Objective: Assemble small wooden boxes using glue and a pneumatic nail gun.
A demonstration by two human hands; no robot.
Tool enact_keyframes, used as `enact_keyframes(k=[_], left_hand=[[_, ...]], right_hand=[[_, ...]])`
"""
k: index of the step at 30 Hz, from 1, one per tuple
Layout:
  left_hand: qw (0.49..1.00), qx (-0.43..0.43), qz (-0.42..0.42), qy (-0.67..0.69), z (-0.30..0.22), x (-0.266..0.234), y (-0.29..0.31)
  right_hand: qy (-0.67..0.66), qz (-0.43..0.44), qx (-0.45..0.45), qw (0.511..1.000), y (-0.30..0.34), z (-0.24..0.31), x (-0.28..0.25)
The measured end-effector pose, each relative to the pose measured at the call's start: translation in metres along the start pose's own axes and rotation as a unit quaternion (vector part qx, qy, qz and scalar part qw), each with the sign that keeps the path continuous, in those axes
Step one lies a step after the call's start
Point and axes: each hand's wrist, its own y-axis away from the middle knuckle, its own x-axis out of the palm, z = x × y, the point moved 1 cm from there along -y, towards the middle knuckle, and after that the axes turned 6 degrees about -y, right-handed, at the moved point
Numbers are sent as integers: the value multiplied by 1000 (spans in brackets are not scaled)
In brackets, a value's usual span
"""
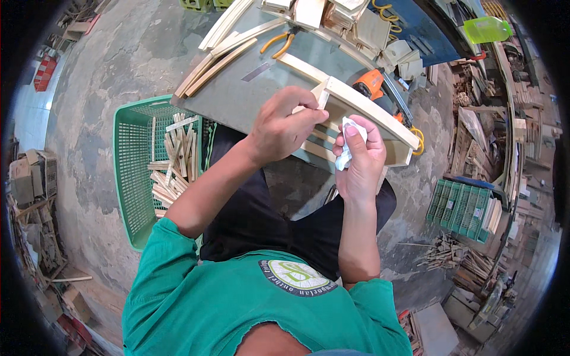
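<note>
My left hand (285,124) is closed in a pinch beside the corner of a pale wooden frame (371,113). What its fingertips hold, if anything, is too small to make out. A crumpled white tissue or wrapper (349,142) is in my right hand (363,155), with the thumb pressed over it. That hand is raised just in front of the frame's near side. The frame, made of narrow wooden strips, rests on the grey worktable (228,104). Part of it is hidden behind both hands.
An orange nail gun (369,83) lies beyond the frame, and orange-handled pliers (280,44) lie further left. Wooden strips (219,59) rest along the table's left edge. A green basket (132,172) of wood pieces stands left; green crates (460,207) stand right.
</note>
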Motion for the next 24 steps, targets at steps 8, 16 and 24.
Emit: enact_keyframes(k=[8, 16, 24], left_hand=[[990, -138, -4, -26, 8, -33, 48], [952, -289, 89, -44, 34, -36, 113], [944, -314, 95, -45, 40, -32, 121]], right_hand=[[233, 8, -84, 969, -14, 5, 15], [363, 42, -112, 924, -24, 10, 33], [422, 30, -103, 900, -25, 13, 35]])
